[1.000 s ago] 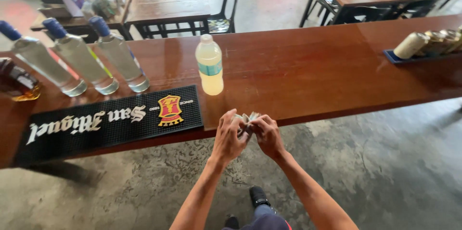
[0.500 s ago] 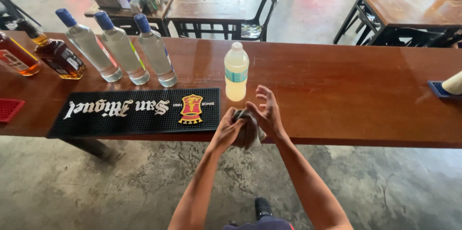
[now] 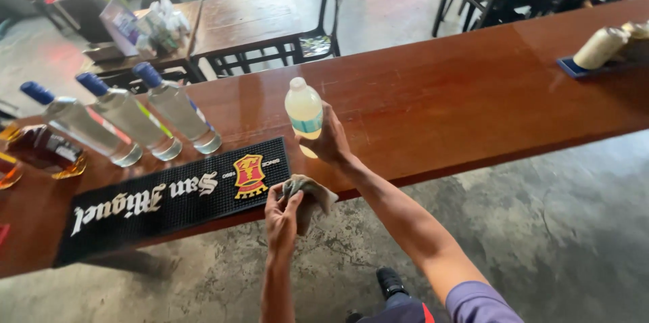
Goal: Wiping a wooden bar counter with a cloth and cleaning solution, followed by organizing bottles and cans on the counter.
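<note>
Bottle [image 3: 303,111] in my right grip [image 3: 330,140], cloth [image 3: 307,196] bunched in my left grip [image 3: 280,218]; loose fingers could drop it onto the surface [image 3: 433,100]

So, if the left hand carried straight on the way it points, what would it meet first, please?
Probably the black bar mat: the left hand, holding a grey cloth, points up toward the mat's near corner on the wooden counter.

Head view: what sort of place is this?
Most likely a bar or casual eatery: a long wooden counter with a black rubber bar mat, a row of clear blue-capped bottles, and dining tables with chairs behind.
</note>
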